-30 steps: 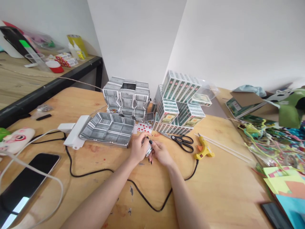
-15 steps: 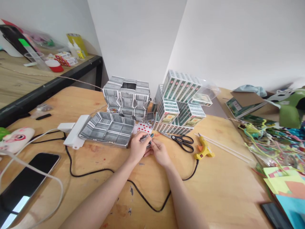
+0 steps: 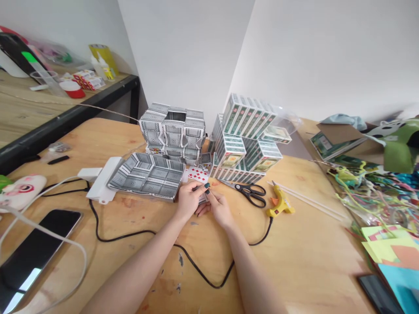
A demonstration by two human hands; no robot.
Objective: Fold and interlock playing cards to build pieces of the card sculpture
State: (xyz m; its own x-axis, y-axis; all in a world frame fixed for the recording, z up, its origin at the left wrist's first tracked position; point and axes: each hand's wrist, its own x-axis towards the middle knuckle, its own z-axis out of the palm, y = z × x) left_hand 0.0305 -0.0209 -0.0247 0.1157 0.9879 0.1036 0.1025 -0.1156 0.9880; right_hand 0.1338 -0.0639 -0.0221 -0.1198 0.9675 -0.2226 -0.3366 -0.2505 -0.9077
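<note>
Both hands meet at the middle of the wooden table, thumbs and fingers pinched on a small grey-patterned playing card [image 3: 203, 199]. My left hand [image 3: 189, 202] holds its left side, and my right hand [image 3: 218, 207] grips it from the right. Just beyond them lie red-pipped playing cards [image 3: 198, 174]. To the left of my hands sits a shallow tray made of cards [image 3: 149, 176], with a taller card-built structure [image 3: 175, 133] behind it. Green-and-white card boxes [image 3: 245, 139] stand stacked behind and to the right. Black-handled scissors [image 3: 252, 193] lie beside my right hand.
A yellow glue gun [image 3: 279, 203] rests at the right, its black cord [image 3: 203, 274] running under my forearms. White glue sticks [image 3: 310, 200] lie beyond. At left are a white power strip [image 3: 106, 179] and a phone [image 3: 36, 253]. Tangled yarn and coloured paper [image 3: 393, 253] fill the right edge.
My fingers have shifted slightly on the card, and more of its patterned face shows between my hands. The view has moved very slightly.
</note>
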